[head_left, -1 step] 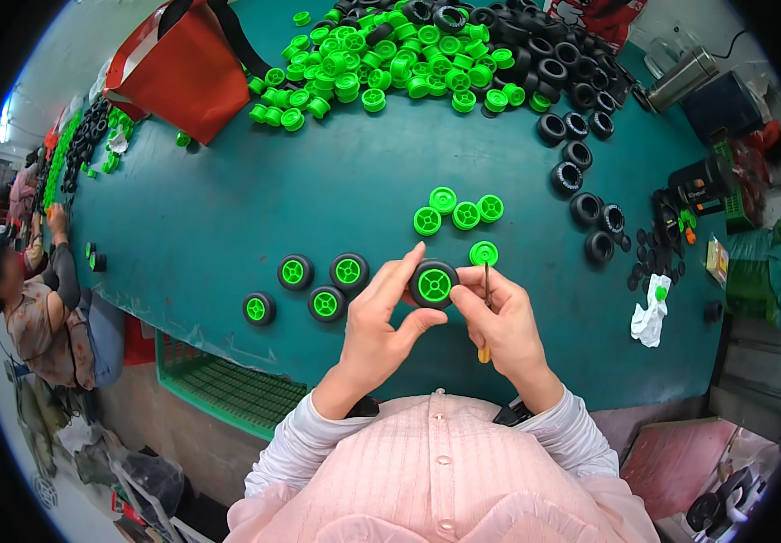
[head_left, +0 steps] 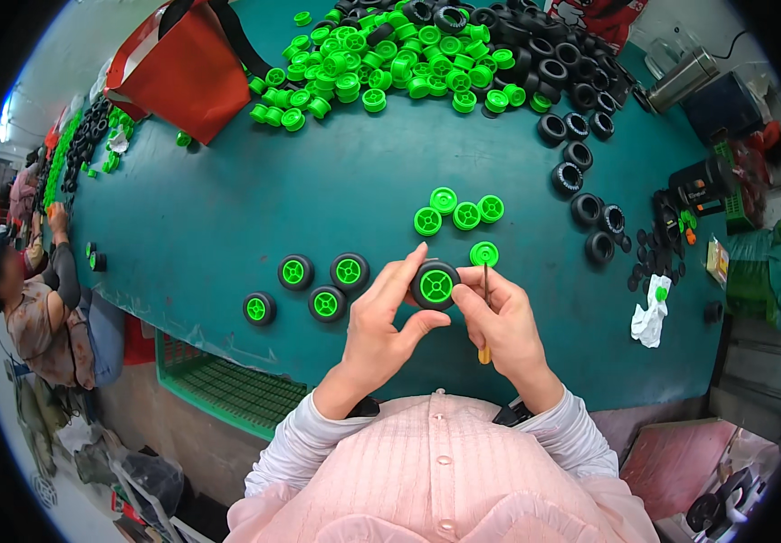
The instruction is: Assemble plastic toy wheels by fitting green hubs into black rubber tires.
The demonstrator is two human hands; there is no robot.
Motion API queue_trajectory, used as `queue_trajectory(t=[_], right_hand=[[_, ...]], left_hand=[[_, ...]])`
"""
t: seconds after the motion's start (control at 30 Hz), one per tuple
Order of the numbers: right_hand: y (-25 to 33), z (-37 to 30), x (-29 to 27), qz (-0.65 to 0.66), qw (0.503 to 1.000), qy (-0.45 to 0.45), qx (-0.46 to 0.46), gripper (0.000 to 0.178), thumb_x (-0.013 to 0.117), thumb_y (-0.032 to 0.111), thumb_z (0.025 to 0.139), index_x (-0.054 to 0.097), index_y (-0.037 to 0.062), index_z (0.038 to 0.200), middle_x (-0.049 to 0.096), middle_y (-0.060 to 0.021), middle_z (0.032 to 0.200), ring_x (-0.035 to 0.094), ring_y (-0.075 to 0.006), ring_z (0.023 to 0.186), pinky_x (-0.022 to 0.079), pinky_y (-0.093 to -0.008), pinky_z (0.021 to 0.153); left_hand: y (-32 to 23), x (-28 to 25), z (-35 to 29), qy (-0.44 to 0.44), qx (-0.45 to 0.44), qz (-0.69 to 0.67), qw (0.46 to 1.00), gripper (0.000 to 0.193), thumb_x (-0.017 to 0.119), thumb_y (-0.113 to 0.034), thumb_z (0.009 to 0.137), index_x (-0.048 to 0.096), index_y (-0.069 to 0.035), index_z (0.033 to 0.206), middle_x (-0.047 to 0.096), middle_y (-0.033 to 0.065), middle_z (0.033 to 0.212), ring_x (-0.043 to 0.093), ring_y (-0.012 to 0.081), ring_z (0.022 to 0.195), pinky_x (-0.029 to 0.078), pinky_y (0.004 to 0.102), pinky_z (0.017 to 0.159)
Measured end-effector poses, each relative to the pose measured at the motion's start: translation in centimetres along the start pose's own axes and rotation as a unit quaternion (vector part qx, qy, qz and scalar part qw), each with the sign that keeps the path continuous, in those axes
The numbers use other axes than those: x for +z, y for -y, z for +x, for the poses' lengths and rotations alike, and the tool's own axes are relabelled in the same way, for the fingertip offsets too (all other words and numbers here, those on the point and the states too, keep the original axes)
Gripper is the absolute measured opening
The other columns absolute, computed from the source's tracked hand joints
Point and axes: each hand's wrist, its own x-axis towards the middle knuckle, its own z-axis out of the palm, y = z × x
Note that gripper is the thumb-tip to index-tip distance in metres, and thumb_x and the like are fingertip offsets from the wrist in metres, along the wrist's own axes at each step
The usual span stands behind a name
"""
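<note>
In front of my chest is a toy wheel (head_left: 436, 286), a black tyre with a green spoked hub facing up. The fingers of my left hand (head_left: 379, 317) curl round its left edge, with the thumb below it. My right hand (head_left: 502, 321) pinches the right edge between thumb and finger. A thin tool with a yellow handle (head_left: 484, 354) also lies in that hand; its narrow shaft points away from me, its exact kind unclear. Just beyond my right fingers lies a loose green hub (head_left: 483, 254). Several more green hubs (head_left: 465, 215) sit farther off.
Left of my hands stand several tyred wheels (head_left: 327, 303). A large heap of green hubs (head_left: 345, 68) and black tyres (head_left: 553, 72) covers the far side, near a red bag (head_left: 182, 77). Loose tyres (head_left: 587, 209) and crumpled white paper (head_left: 650, 312) lie right. Another person (head_left: 46, 308) sits at far left.
</note>
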Motion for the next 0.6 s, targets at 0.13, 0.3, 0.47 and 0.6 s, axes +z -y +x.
queue_trajectory(t=[0.13,0.3,0.47,0.6], right_hand=[[-0.3,0.2,-0.1,-0.01,1.0,0.006,0.004,0.023,0.067,0.019,0.099,0.064,-0.0003,0.111,0.07,-0.002,0.086,0.046,-0.0004,0.051,0.035,-0.0194,0.043],[0.2,0.2,0.1,-0.017,1.0,0.009,0.006,0.021,0.067,0.018,0.098,0.064,-0.0004,0.107,0.069,0.0,0.081,0.048,-0.0002,0.053,0.035,-0.0197,0.043],[0.4,0.2,0.6,-0.031,0.999,-0.007,0.015,0.019,0.069,0.016,0.097,0.065,-0.0012,0.105,0.068,0.0013,0.081,0.048,0.0007,0.058,0.036,-0.0194,0.046],[-0.7,0.3,-0.2,-0.1,0.995,0.014,-0.009,0.015,0.068,0.012,0.098,0.066,-0.0024,0.103,0.067,0.0019,0.082,0.057,-0.0001,0.072,0.042,-0.017,0.058]], left_hand=[[-0.3,0.7,0.3,-0.022,0.082,0.076,0.993,0.076,0.086,-0.012,0.075,0.053,-0.001,0.142,0.066,0.0166,0.124,0.069,0.0294,0.103,0.056,0.0364,0.087],[0.0,0.6,0.5,-0.004,0.126,0.111,0.986,0.072,0.088,-0.01,0.07,0.059,0.0,0.135,0.066,0.0185,0.128,0.068,0.0326,0.11,0.056,0.037,0.089],[0.8,1.4,-0.1,-0.037,0.16,0.16,0.973,0.07,0.087,-0.009,0.069,0.06,0.001,0.133,0.067,0.0192,0.124,0.069,0.0363,0.107,0.057,0.0387,0.086],[-0.5,1.5,-0.1,0.003,0.147,0.204,0.968,0.071,0.086,-0.009,0.069,0.057,0.0,0.133,0.061,0.0162,0.128,0.066,0.0352,0.104,0.056,0.0386,0.082]])
